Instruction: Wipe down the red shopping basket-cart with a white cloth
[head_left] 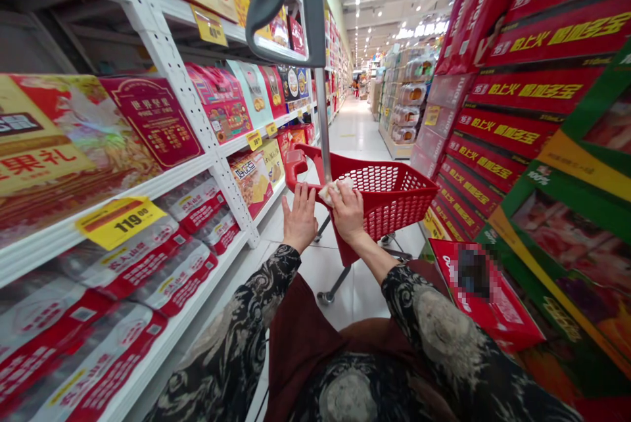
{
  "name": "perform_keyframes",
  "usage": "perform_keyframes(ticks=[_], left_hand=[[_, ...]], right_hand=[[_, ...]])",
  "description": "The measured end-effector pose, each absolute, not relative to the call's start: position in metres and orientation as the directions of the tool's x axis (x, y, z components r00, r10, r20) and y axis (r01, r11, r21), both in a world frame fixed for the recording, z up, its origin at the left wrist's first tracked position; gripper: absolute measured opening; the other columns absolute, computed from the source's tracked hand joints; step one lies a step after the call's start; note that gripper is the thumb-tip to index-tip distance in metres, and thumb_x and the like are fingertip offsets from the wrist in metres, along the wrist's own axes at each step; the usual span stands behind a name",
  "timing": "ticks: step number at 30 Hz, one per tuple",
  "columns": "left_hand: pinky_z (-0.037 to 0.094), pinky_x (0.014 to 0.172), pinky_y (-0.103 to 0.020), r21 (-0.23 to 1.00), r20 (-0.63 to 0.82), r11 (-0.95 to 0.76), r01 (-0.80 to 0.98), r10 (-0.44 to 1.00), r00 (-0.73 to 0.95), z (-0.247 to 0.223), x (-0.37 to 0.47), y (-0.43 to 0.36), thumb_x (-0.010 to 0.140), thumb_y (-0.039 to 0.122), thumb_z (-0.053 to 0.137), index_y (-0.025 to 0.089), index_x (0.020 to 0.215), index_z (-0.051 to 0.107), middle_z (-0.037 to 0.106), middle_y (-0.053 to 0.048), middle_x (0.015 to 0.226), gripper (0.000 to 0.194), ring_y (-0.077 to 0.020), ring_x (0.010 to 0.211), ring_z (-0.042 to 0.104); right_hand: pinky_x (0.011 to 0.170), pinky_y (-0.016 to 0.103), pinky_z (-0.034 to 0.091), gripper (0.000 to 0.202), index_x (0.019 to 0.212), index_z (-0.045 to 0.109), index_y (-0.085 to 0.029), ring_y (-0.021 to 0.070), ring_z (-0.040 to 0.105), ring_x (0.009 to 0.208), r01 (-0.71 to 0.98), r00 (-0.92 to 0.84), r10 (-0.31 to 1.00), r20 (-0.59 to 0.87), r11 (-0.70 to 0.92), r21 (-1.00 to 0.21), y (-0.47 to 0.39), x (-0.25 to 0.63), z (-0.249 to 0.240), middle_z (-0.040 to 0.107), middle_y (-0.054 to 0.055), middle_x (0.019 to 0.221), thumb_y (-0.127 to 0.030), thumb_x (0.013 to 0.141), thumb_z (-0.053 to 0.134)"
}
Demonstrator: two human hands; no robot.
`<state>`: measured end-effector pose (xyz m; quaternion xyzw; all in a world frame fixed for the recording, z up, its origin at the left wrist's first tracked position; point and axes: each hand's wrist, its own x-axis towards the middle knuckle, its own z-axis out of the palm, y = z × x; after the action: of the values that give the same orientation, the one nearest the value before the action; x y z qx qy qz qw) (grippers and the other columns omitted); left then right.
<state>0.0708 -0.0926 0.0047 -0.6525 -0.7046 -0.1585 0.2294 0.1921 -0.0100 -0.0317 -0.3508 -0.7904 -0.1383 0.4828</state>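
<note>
A red shopping cart (394, 202) with a perforated basket stands in front of me. My left hand (300, 217) rests on its red rim at the near left, fingers extended and apart, holding nothing. Just to the right, my right hand (348, 213) presses a crumpled white cloth or tissue (335, 190) against the same rim, its fingers bent over it. Between and beyond the hands rises a grey metal pole (323, 119), topped by a dark grey loop handle (288, 11).
White shelves (187, 80) with boxed goods and bottle packs line the left. Stacked red cartons (513, 126) and green boxes (566, 225) rise close on the right. Down the aisle are a pallet of wrapped goods (407, 96) and a distant person (355, 87).
</note>
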Motion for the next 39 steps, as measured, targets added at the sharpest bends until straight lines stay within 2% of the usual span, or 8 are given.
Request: perform_keyframes(ticks=[8,11,17,21,27,30,33,39], left_hand=[[0.009,0.111,-0.060,-0.122,0.541,0.060,0.991,0.841,0.015,-0.004,0.067,-0.095,0.074,0.014,0.045,0.009,0.143,0.023,0.015,-0.016,0.153,0.072,-0.0263,0.143,0.009],[0.011,0.111,-0.059,-0.124,0.537,0.068,0.990,0.844,0.009,-0.005,0.069,-0.096,0.075,0.014,0.044,0.009,0.142,0.026,0.015,-0.016,0.152,0.070,-0.0257,0.143,0.010],[0.009,0.112,-0.059,-0.118,0.519,0.062,0.991,0.855,0.008,-0.001,0.070,-0.093,0.074,0.013,0.044,0.008,0.143,0.025,0.017,-0.014,0.152,0.071,-0.0258,0.142,0.013],[0.007,0.112,-0.059,-0.117,0.542,0.058,0.991,0.840,0.014,0.002,0.068,-0.093,0.073,0.013,0.044,0.009,0.143,0.025,0.018,-0.015,0.152,0.072,-0.0253,0.142,0.013],[0.010,0.112,-0.058,-0.113,0.567,0.085,0.990,0.824,-0.006,0.005,0.060,-0.089,0.073,0.015,0.044,0.008,0.143,0.025,0.018,-0.015,0.152,0.072,-0.0254,0.142,0.012],[0.012,0.111,-0.059,-0.102,0.589,0.134,0.986,0.806,-0.048,0.012,0.054,-0.083,0.073,0.016,0.045,0.007,0.143,0.025,0.017,-0.016,0.152,0.073,-0.0260,0.142,0.013],[0.012,0.111,-0.059,-0.105,0.591,0.165,0.981,0.804,-0.072,0.018,0.050,-0.079,0.073,0.017,0.045,0.008,0.142,0.027,0.018,-0.015,0.152,0.072,-0.0262,0.142,0.015],[0.011,0.111,-0.060,-0.128,0.581,0.152,0.980,0.812,-0.050,0.020,0.051,-0.078,0.072,0.017,0.045,0.006,0.140,0.032,0.023,-0.016,0.151,0.069,-0.0278,0.141,0.019]], right_hand=[[0.099,0.043,0.030,0.035,0.120,0.058,-0.021,0.0232,0.052,0.112,0.706,-0.376,0.450,0.810,0.705,-0.064,-0.017,0.209,-0.105,0.060,0.011,0.124,-0.012,0.088,0.046],[0.099,0.042,0.031,0.035,0.120,0.058,-0.020,0.0228,0.053,0.109,0.705,-0.339,0.424,0.840,0.706,-0.072,-0.016,0.210,-0.089,0.061,0.011,0.121,-0.012,0.088,0.045],[0.104,0.042,0.027,0.035,0.124,0.055,-0.022,0.0221,0.045,0.121,0.671,-0.253,0.330,0.909,0.737,-0.081,-0.008,0.186,-0.022,0.055,0.010,0.129,-0.017,0.090,0.046],[0.103,0.044,0.027,0.036,0.124,0.055,-0.022,0.0229,0.046,0.120,0.672,-0.314,0.361,0.878,0.738,-0.063,-0.007,0.185,-0.039,0.055,0.011,0.128,-0.015,0.090,0.046],[0.099,0.043,0.031,0.035,0.119,0.059,-0.021,0.0235,0.052,0.108,0.675,-0.433,0.356,0.828,0.736,0.037,-0.012,0.201,-0.079,0.060,0.009,0.123,-0.012,0.087,0.047],[0.101,0.041,0.030,0.036,0.120,0.057,-0.021,0.0217,0.051,0.109,0.671,-0.365,0.340,0.867,0.741,-0.007,-0.006,0.199,-0.048,0.060,0.009,0.122,-0.012,0.088,0.045],[0.103,0.042,0.030,0.040,0.127,0.052,-0.022,0.0224,0.046,0.117,0.657,-0.266,0.270,0.926,0.753,-0.031,0.006,0.185,0.020,0.054,0.009,0.127,-0.015,0.089,0.043],[0.106,0.050,0.026,0.051,0.141,0.033,-0.025,0.0284,0.032,0.129,0.651,-0.275,0.113,0.955,0.752,0.098,0.034,0.154,0.146,0.035,0.008,0.143,-0.015,0.092,0.039]])
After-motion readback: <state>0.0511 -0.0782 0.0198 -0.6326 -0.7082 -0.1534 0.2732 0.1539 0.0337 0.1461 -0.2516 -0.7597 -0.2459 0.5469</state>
